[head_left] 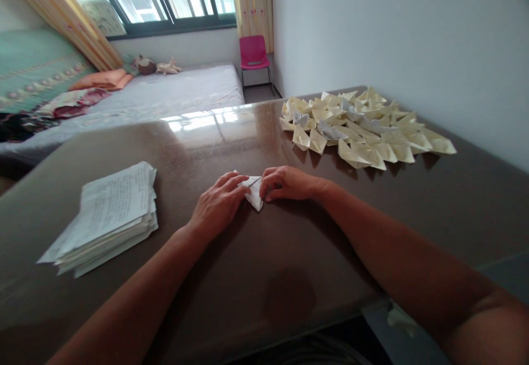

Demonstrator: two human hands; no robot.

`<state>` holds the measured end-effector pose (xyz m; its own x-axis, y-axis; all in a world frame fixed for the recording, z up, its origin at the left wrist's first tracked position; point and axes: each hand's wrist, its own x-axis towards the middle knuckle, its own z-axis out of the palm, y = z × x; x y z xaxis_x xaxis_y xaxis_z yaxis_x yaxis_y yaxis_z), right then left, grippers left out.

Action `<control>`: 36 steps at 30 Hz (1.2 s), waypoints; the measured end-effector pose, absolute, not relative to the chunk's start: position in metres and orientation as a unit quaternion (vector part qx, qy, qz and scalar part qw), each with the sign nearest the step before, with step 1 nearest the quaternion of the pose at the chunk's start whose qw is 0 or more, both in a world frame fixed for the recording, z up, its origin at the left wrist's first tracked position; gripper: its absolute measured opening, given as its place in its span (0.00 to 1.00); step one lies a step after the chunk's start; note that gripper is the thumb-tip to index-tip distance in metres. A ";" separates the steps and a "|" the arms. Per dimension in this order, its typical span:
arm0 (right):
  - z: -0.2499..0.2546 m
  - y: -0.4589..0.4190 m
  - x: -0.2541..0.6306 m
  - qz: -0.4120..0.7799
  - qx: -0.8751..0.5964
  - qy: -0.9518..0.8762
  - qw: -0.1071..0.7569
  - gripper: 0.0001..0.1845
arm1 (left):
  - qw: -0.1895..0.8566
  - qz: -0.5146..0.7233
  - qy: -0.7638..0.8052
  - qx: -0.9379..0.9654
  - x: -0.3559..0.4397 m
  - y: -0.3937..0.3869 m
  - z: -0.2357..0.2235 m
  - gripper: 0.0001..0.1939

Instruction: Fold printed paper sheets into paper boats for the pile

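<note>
A small folded piece of white paper (pixel 255 197) lies on the brown table between my two hands, one corner pointing toward me. My left hand (pixel 221 197) rests on its left side, with the fingertips pressed onto the paper. On the other side, my right hand (pixel 283 183) pinches the paper's right edge between curled fingers and thumb. A dark line or gap runs slantwise across the upper part of the fold. The fingers hide both side edges of the paper.
A stack of printed sheets (pixel 111 205) lies at the left of the table (pixel 231 299). Many folded paper boats (pixel 359 128), mostly cream, crowd the far right by the wall. Beyond the table are a bed (pixel 198 84) and a pink chair (pixel 253 53).
</note>
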<state>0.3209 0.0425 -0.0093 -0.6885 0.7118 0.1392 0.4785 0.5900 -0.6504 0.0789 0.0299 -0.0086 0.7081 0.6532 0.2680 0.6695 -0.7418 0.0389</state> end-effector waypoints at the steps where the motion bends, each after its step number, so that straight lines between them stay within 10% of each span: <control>1: -0.010 0.043 0.320 0.294 -0.339 -0.872 0.197 0.06 | 0.027 -0.140 -0.342 -0.929 0.079 0.030 -0.008 0.14; 36: -0.016 0.035 0.301 0.255 -0.366 -0.874 0.192 0.05 | -0.053 -0.067 -0.174 -0.981 0.069 0.040 0.005 0.25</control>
